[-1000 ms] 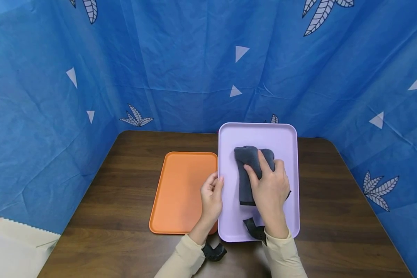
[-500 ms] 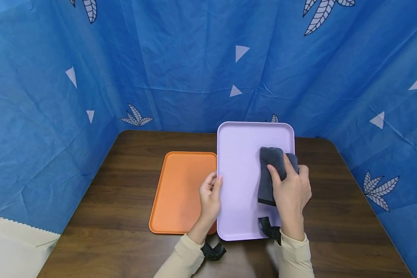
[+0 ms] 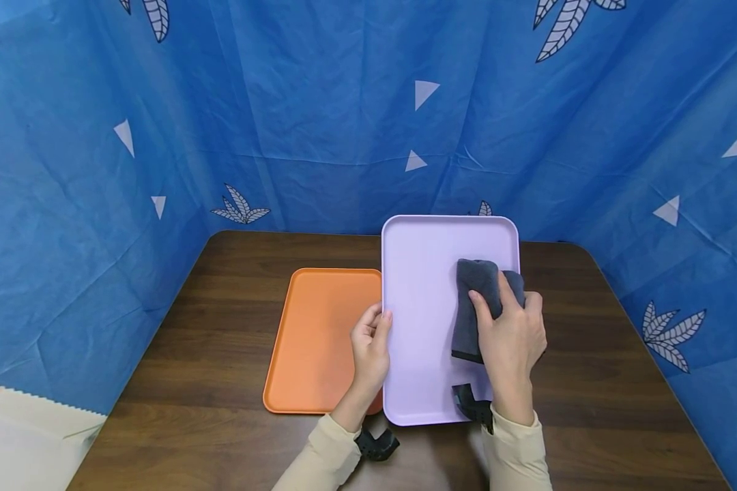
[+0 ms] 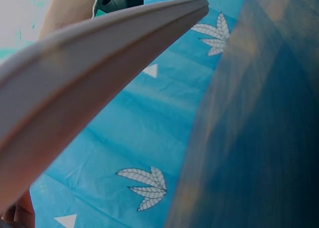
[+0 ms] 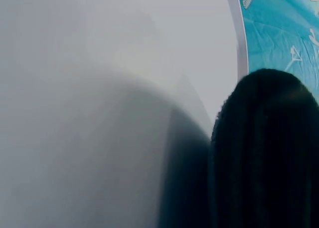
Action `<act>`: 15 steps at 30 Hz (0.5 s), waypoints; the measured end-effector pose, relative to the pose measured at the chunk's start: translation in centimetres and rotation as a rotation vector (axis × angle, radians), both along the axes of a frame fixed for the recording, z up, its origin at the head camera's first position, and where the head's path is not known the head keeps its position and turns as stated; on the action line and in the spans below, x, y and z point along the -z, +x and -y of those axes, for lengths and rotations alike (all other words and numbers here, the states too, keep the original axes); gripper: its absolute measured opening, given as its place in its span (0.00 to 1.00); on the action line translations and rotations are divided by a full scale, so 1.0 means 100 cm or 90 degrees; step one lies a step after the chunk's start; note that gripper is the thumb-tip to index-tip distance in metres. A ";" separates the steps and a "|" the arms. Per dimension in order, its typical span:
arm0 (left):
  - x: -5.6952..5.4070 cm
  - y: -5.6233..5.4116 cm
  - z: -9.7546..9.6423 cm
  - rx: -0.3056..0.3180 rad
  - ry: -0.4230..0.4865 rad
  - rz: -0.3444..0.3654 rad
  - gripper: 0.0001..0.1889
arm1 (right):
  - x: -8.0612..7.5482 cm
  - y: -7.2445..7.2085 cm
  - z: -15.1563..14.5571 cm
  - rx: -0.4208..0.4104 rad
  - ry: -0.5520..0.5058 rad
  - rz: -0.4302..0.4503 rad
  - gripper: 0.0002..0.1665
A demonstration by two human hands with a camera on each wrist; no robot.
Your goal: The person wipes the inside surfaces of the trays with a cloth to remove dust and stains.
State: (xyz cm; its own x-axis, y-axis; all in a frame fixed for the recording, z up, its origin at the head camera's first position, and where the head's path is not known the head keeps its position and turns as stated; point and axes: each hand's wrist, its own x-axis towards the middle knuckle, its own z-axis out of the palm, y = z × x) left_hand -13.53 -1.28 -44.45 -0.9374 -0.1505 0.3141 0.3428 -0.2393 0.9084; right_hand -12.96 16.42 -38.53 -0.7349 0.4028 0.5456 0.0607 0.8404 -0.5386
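Observation:
A lilac tray [image 3: 420, 382] is held up with its inner face showing, partly overlapping the orange tray in the head view. My left hand [image 3: 370, 348] grips its left edge, thumb on the front. Against its right side, my right hand [image 3: 512, 334] grips a folded dark grey cloth [image 3: 474, 276] with a black hem, which covers part of the right rim. The left wrist view shows the tray's edge [image 4: 99, 63] from close by. In the right wrist view the cloth [image 5: 264, 153] appears as a dark thick fold beside the pale tray surface [image 5: 99, 38].
An orange tray [image 3: 319, 341] lies flat on the brown wooden table [image 3: 221, 327], left of the lilac one. Behind and to the sides hangs a blue curtain [image 3: 319, 123] with leaf and triangle prints. A whitish cloth edge [image 3: 31, 429] shows at the lower left.
My right hand has moved the cloth rightward from the lilac tray's middle to its right edge, then slightly back left. The tray has drifted slightly left; my left hand keeps its grip.

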 end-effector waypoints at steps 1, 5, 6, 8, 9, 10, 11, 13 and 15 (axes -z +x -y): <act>0.000 0.000 0.000 0.000 -0.001 0.001 0.14 | 0.000 0.000 0.001 -0.001 0.001 -0.001 0.32; 0.000 0.000 0.000 -0.004 -0.005 -0.001 0.14 | 0.000 0.000 0.004 -0.009 0.010 0.002 0.32; 0.000 0.000 0.000 -0.005 -0.006 -0.001 0.14 | -0.001 0.000 0.006 -0.012 0.013 0.003 0.33; 0.000 0.000 -0.001 -0.006 -0.006 0.000 0.14 | -0.001 0.000 0.008 -0.017 0.016 0.006 0.33; 0.001 0.000 -0.001 -0.007 -0.007 0.000 0.14 | -0.001 0.001 0.010 -0.019 0.018 0.007 0.33; 0.001 0.000 -0.001 -0.007 -0.005 0.000 0.14 | -0.001 0.001 0.011 -0.022 0.018 0.008 0.33; 0.001 0.000 -0.001 -0.008 -0.005 -0.001 0.14 | -0.001 0.001 0.013 -0.025 0.019 0.007 0.33; 0.001 0.000 -0.002 -0.009 -0.005 -0.003 0.13 | -0.001 0.001 0.016 -0.031 0.023 0.005 0.33; 0.002 0.000 -0.002 -0.010 -0.008 -0.008 0.13 | -0.001 0.001 0.020 -0.038 0.031 0.002 0.33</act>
State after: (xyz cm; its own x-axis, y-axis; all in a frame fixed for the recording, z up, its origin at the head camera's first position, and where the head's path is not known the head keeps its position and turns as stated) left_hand -13.57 -1.08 -44.61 -0.9307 -0.1616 0.3281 0.3583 -0.2227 0.9067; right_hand -12.82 14.44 -38.39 -0.7584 0.3316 0.5612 0.0115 0.8676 -0.4971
